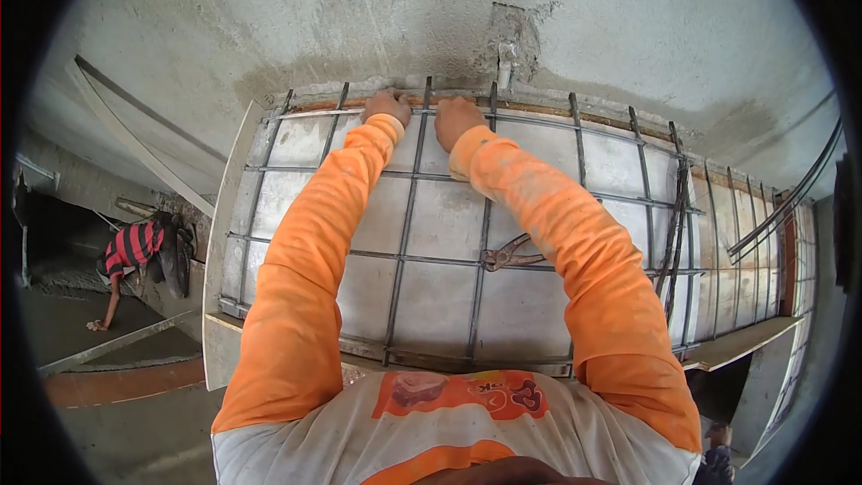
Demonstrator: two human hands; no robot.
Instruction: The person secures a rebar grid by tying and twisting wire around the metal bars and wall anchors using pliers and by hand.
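My left hand (388,106) is closed at the far edge of a steel rebar grid (409,216), close to the far crossbar. My right hand (458,119) is also closed, a short way to its right, beside the same crossbar. The fingers of both are partly turned away, so whatever they grip is hidden. A pair of pincers (494,259) rests on the grid below my right forearm, its handles partly behind the sleeve. Pale formwork panels (438,217) lie beneath the bars.
A concrete wall (377,13) rises beyond the grid, with a short pipe (506,63) sticking out. Dark tie wires (673,233) hang over the bars at right. More rebar (738,242) continues rightward. Lower left, a person in a striped shirt (135,247) crouches by wet concrete (130,328).
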